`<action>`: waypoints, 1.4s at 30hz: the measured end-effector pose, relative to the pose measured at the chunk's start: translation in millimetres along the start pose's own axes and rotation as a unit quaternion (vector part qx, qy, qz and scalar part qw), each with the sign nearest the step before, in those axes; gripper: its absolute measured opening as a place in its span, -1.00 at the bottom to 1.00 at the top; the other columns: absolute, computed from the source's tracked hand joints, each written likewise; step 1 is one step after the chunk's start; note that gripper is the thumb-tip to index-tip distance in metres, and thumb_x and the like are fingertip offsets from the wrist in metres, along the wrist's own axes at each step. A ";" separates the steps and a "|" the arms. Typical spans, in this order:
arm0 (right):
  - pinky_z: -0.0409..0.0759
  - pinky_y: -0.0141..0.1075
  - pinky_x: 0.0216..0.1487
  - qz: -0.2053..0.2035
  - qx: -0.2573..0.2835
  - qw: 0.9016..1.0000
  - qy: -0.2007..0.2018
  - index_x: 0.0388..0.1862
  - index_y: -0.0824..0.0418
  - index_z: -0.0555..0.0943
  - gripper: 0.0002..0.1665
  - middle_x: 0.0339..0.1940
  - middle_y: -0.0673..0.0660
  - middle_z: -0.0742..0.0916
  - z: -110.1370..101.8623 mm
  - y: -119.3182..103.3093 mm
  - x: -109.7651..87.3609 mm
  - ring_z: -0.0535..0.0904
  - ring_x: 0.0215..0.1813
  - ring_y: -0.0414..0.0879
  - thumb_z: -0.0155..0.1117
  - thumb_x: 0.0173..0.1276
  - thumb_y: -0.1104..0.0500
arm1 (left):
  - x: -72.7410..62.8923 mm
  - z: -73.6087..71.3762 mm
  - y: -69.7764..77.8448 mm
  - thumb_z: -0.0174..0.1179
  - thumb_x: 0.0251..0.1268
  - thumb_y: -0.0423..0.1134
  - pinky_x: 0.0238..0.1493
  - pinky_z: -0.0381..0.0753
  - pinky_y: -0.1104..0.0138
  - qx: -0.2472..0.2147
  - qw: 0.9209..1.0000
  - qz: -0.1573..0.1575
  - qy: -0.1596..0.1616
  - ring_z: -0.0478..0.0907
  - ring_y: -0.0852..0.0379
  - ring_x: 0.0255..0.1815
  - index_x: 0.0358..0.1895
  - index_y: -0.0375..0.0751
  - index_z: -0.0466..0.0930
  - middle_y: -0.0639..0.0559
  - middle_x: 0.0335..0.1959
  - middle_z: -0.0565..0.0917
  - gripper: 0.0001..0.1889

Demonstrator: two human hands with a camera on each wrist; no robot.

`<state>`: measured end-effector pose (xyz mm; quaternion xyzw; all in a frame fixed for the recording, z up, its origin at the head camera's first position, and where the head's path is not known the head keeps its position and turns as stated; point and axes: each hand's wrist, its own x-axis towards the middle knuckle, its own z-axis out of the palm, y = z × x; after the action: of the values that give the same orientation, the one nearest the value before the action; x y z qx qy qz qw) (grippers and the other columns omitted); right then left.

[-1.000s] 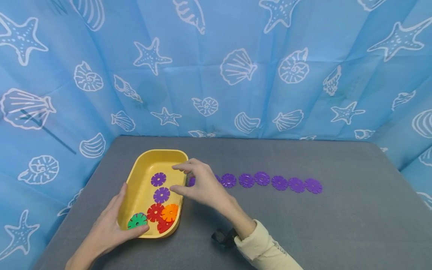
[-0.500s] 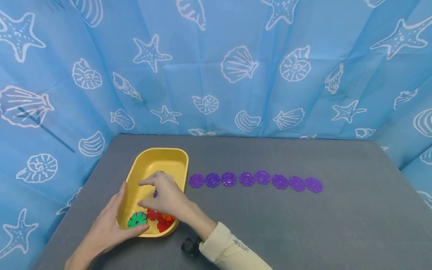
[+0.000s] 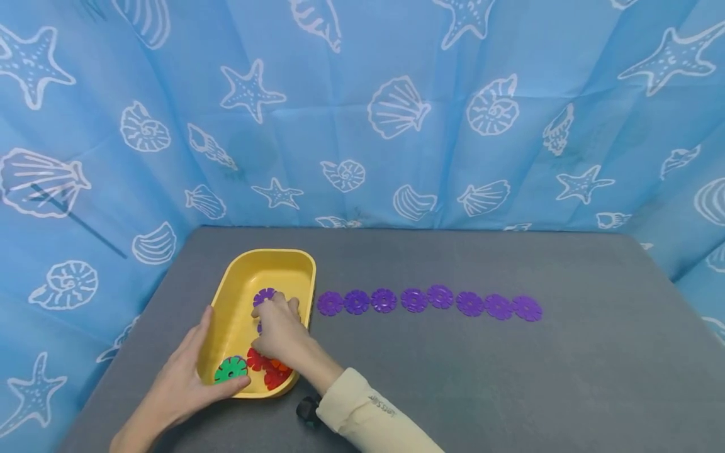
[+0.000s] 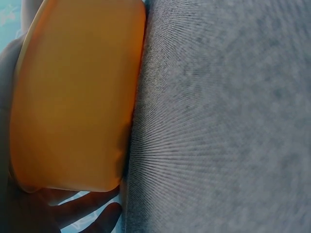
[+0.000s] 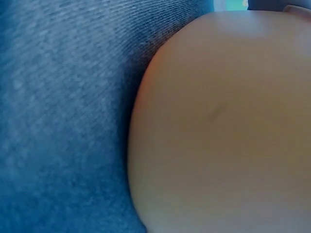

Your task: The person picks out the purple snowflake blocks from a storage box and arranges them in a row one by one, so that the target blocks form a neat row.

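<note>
My left hand (image 3: pixel 184 374) grips the yellow plastic tray (image 3: pixel 226 286) at its near left corner, thumb over the near rim and fingers along the outer left side. In the left wrist view, fingers (image 4: pixel 82 208) show beyond the tray's outer wall (image 4: pixel 77 97). My right hand (image 3: pixel 283 327) reaches down inside the tray, thumb and forefinger on either side of a purple flower-shaped disc (image 3: pixel 260 328), mostly covered; whether they pinch it is hidden. Another purple disc (image 3: pixel 264 296) lies just beyond the fingertips. The right wrist view shows chiefly the tray's wall (image 5: pixel 218 136).
Near the tray's front lie a green disc (image 3: pixel 229 370), red discs (image 3: pixel 276 377) and an orange one, partly covered. Several purple discs (image 3: pixel 413 301) form a row on the grey tabletop (image 3: pixel 510 377), right of the tray. A blue shell-patterned curtain (image 3: pixel 340 126) hangs behind.
My right hand has moved left from above the tray's right rim, then lowered among the discs, its fingers bending. The left hand stays on the tray. The row looks unchanged.
</note>
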<state>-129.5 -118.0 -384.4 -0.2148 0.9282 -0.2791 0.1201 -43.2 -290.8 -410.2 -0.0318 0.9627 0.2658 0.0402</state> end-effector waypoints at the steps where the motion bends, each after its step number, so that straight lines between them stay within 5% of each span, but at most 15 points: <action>1: 0.51 -0.36 -0.07 0.006 -0.004 1.000 -0.005 0.06 0.02 0.77 -0.52 0.10 0.02 0.71 0.1 -0.2 0.2 0.46 0.07 -0.06 0.62 0.11 0.12 | 0.0 0.3 0.2 0.46 -0.01 0.31 0.10 0.58 -0.34 -0.001 1.000 -0.001 -0.001 0.41 -0.31 0.24 0.69 -0.07 -0.39 -0.40 0.51 0.22 0.40; 12: 0.68 -0.41 0.09 0.012 0.053 0.995 -0.079 0.18 -0.05 0.73 -0.44 0.10 -0.09 0.77 7.3 -1.6 11.7 0.65 0.11 -0.24 0.61 0.17 0.14 | 1.5 1.4 -2.2 0.45 0.02 0.31 0.11 0.56 -0.36 0.016 1.000 0.002 -0.004 0.42 -0.39 0.26 0.68 -0.11 -0.40 -0.45 0.49 0.22 0.40; 16: 0.66 -0.49 0.08 -0.012 0.044 0.996 -0.074 0.23 -0.01 0.70 -0.40 0.11 -0.11 0.78 16.5 -2.3 16.1 0.68 0.09 -0.30 0.61 0.17 0.07 | 0.8 1.9 -3.6 0.45 0.03 0.30 0.12 0.52 -0.40 0.016 1.000 0.004 -0.006 0.39 -0.43 0.31 0.68 -0.09 -0.43 -0.46 0.51 0.20 0.39; 21: 0.64 -0.55 0.08 -0.053 0.005 0.996 -0.072 0.24 0.02 0.70 -0.39 0.13 -0.14 0.78 22.7 -1.8 17.1 0.67 0.09 -0.37 0.61 0.18 0.04 | 0.6 2.1 -3.2 0.44 0.05 0.30 0.14 0.48 -0.42 0.013 1.000 0.002 -0.011 0.36 -0.45 0.34 0.68 -0.07 -0.45 -0.48 0.54 0.16 0.39; 36: 0.54 -0.58 0.13 -0.115 0.007 0.983 -0.144 0.28 0.00 0.68 -0.38 0.15 -0.20 0.77 17.6 4.0 21.0 0.58 0.06 -0.42 0.59 0.20 0.14 | 0.3 1.7 -2.3 0.46 0.04 0.28 0.09 0.52 -0.40 0.011 1.000 0.008 -0.005 0.42 -0.46 0.30 0.68 -0.07 -0.46 -0.49 0.52 0.18 0.40; 42: 0.48 -0.60 0.00 -0.128 -0.002 0.984 -0.123 0.26 0.01 0.69 -0.35 0.03 -0.16 0.76 17.8 4.1 19.9 0.46 0.11 -0.34 0.63 0.14 0.14 | 0.8 1.8 -2.8 0.44 0.05 0.30 0.10 0.52 -0.40 0.011 1.000 -0.003 -0.013 0.42 -0.46 0.30 0.68 -0.06 -0.47 -0.48 0.53 0.17 0.40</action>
<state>-142.3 -132.5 -403.4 -0.3647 0.8718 -0.2615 0.1962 -43.7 -292.4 -413.2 -0.0306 0.9648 0.2556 0.0540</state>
